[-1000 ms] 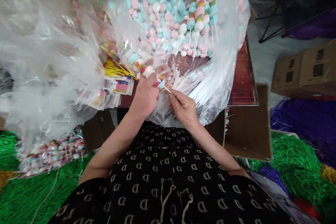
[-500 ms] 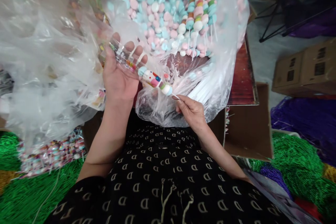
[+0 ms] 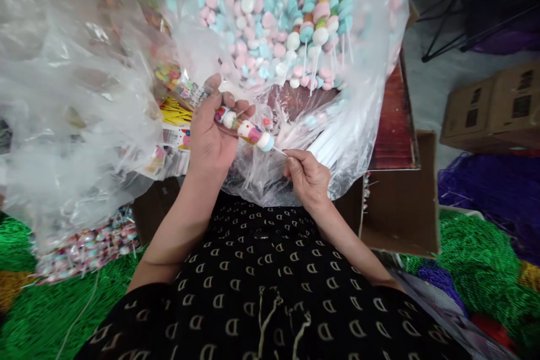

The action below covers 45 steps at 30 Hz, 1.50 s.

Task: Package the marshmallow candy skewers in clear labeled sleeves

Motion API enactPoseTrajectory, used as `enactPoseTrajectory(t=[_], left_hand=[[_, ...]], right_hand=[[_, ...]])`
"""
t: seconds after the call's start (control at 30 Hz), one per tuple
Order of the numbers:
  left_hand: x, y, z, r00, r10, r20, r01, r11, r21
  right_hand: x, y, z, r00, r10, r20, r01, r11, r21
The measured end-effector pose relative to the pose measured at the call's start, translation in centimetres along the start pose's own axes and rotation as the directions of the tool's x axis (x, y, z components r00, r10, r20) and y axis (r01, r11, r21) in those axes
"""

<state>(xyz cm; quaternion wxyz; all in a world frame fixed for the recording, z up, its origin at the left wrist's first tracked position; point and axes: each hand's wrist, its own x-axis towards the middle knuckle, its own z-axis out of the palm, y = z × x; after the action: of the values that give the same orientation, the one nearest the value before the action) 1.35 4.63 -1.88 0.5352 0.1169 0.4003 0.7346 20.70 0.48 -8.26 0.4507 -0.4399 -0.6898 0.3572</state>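
Observation:
My right hand pinches the white stick at the lower end of a marshmallow skewer. Pastel marshmallows and gummy pieces are threaded on it, and a clear printed sleeve covers at least its upper part. With the palm turned up, my left hand curls its fingers round the sleeved skewer; its thumb lies near the sleeve's printed end. Behind both hands, a large clear bag holds loose pink, blue and white marshmallows. Several finished skewers lie on top of these.
Crumpled clear plastic bags fill the left side, beside yellow ties. White sticks lie in plastic on the right. A cardboard box stands below the red tabletop. Green tinsel and packed skewers lie lower down.
My left hand has moved right and down along the skewer, and its fingers have curled in round it. The printed sleeve end now sticks out beyond the hand. My right hand stays on the stick.

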Motion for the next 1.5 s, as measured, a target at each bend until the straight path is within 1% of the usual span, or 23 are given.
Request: enactPoseTrajectory(t=[0.13,0.23,0.3,0.37,0.4,0.47,0.53,0.6,0.67,0.7,0.77,0.83,0.9,1.0,1.07,1.1,1.13,1.2,1.33,1.37,1.43,1.47,1.5], left_hand=[[0.0,-0.7,-0.2,0.999,-0.028,-0.037,0.029,0.999,0.034],[-0.4,-1.5,-0.2,0.997,-0.050,-0.059,0.054,0.997,0.054],[-0.4,-1.8,-0.3,0.999,-0.037,-0.036,0.039,0.998,0.040],[-0.2,-2.0,-0.6,1.000,-0.011,0.009,0.011,1.000,0.016],[0.0,-2.0,-0.9,1.000,-0.003,0.031,0.002,1.000,0.010],[0.6,-1.9,-1.4,0.999,-0.002,0.054,0.001,1.000,0.017],[0.9,-1.7,-1.9,0.998,-0.014,0.053,0.013,0.999,0.029],[0.7,-1.7,-1.9,0.998,-0.028,0.051,0.026,0.999,0.028],[0.2,-1.8,-1.5,0.997,-0.046,0.060,0.044,0.999,0.031],[-0.1,-1.8,-1.2,0.996,-0.054,0.064,0.051,0.998,0.036],[-0.8,-1.7,-0.5,0.996,-0.057,0.071,0.054,0.997,0.048],[-1.4,-1.5,0.1,0.995,-0.039,0.093,0.034,0.998,0.056],[-1.9,-1.3,0.6,0.991,-0.028,0.127,0.019,0.997,0.070],[-2.3,-1.3,0.7,0.987,-0.046,0.156,0.031,0.995,0.096],[-2.5,-1.5,0.6,0.985,-0.061,0.160,0.044,0.993,0.105],[-2.5,-1.7,0.5,0.984,-0.065,0.163,0.049,0.993,0.103],[-2.5,-1.8,0.4,0.984,-0.068,0.165,0.052,0.994,0.098],[-2.3,-1.9,0.2,0.985,-0.067,0.162,0.055,0.995,0.077],[-2.0,-1.7,0.0,0.988,-0.059,0.145,0.055,0.998,0.032],[-2.0,-1.8,0.0,0.987,-0.067,0.149,0.063,0.997,0.033],[-2.2,-2.0,0.0,0.982,-0.096,0.165,0.088,0.995,0.052],[-2.3,-2.2,-0.1,0.978,-0.117,0.175,0.107,0.992,0.067],[-2.5,-2.4,-0.2,0.973,-0.140,0.185,0.126,0.988,0.084]], right_hand=[[0.1,0.0,0.1,1.000,0.008,-0.006,-0.008,0.997,-0.072],[0.2,-0.2,0.3,0.998,0.066,0.006,-0.066,0.997,-0.045],[0.3,-0.3,0.5,0.989,0.141,0.048,-0.142,0.989,0.031],[0.4,-0.3,0.6,0.971,0.211,0.117,-0.223,0.969,0.106],[0.4,-0.2,0.6,0.962,0.228,0.151,-0.247,0.961,0.127],[0.5,0.0,0.6,0.955,0.228,0.188,-0.252,0.961,0.117],[0.5,0.0,0.5,0.965,0.208,0.160,-0.220,0.974,0.057],[0.6,-0.1,0.5,0.975,0.200,0.101,-0.202,0.979,0.010],[0.6,-0.4,0.6,0.970,0.230,0.084,-0.235,0.970,0.056],[0.5,-0.6,0.7,0.960,0.262,0.099,-0.273,0.956,0.109],[0.3,-1.0,1.0,0.925,0.342,0.164,-0.374,0.897,0.237],[0.1,-1.4,1.2,0.881,0.405,0.246,-0.470,0.811,0.349],[0.0,-1.9,1.5,0.839,0.438,0.323,-0.543,0.720,0.433],[0.1,-2.6,1.8,0.780,0.461,0.422,-0.625,0.606,0.493],[0.3,-2.8,1.8,0.751,0.471,0.462,-0.660,0.560,0.501],[0.4,-2.9,1.8,0.744,0.475,0.470,-0.668,0.549,0.503],[0.4,-2.8,1.7,0.744,0.478,0.468,-0.668,0.550,0.501],[0.4,-2.6,1.5,0.767,0.471,0.436,-0.641,0.595,0.484],[0.4,-2.3,1.1,0.853,0.381,0.357,-0.506,0.774,0.382],[0.4,-2.3,1.1,0.869,0.368,0.330,-0.476,0.803,0.358],[0.4,-2.4,1.2,0.881,0.373,0.290,-0.461,0.815,0.350],[0.3,-2.6,1.3,0.872,0.391,0.294,-0.481,0.794,0.371],[0.3,-2.7,1.4,0.851,0.414,0.324,-0.520,0.754,0.402]])
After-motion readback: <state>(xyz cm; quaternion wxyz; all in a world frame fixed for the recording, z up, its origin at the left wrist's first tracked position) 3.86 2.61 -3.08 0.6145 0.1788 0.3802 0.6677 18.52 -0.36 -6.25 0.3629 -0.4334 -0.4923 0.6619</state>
